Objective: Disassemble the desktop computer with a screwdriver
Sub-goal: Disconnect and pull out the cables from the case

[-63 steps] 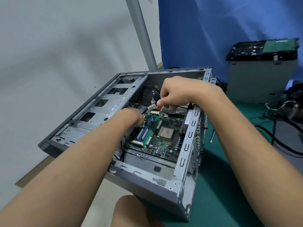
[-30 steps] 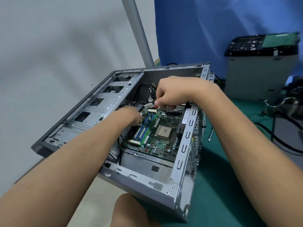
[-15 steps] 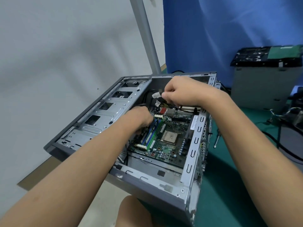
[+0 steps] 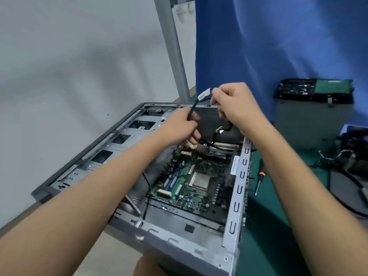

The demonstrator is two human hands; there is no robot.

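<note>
The open grey computer case (image 4: 237, 188) lies on its side with the green motherboard (image 4: 195, 182) exposed inside. My right hand (image 4: 237, 104) is raised above the case's far end and pinches a black cable (image 4: 192, 110) near its labelled end. My left hand (image 4: 181, 128) grips the same cable lower down, just above the board's far edge. Loose black wires with a small white connector (image 4: 219, 129) hang under my right hand. The orange-collared screwdriver (image 4: 258, 183) lies on the green mat to the right of the case, away from both hands.
A grey box with a black drive and green board on top (image 4: 313, 108) stands at the back right. Black cables and parts (image 4: 350, 156) clutter the far right. A blue curtain (image 4: 278, 36) hangs behind, with a grey pole (image 4: 173, 48) beside it. My knee (image 4: 147, 265) is below the case.
Both hands rose out of the case, pulling the black cable up from the motherboard's far edge. The right hand now holds its labelled end high.
</note>
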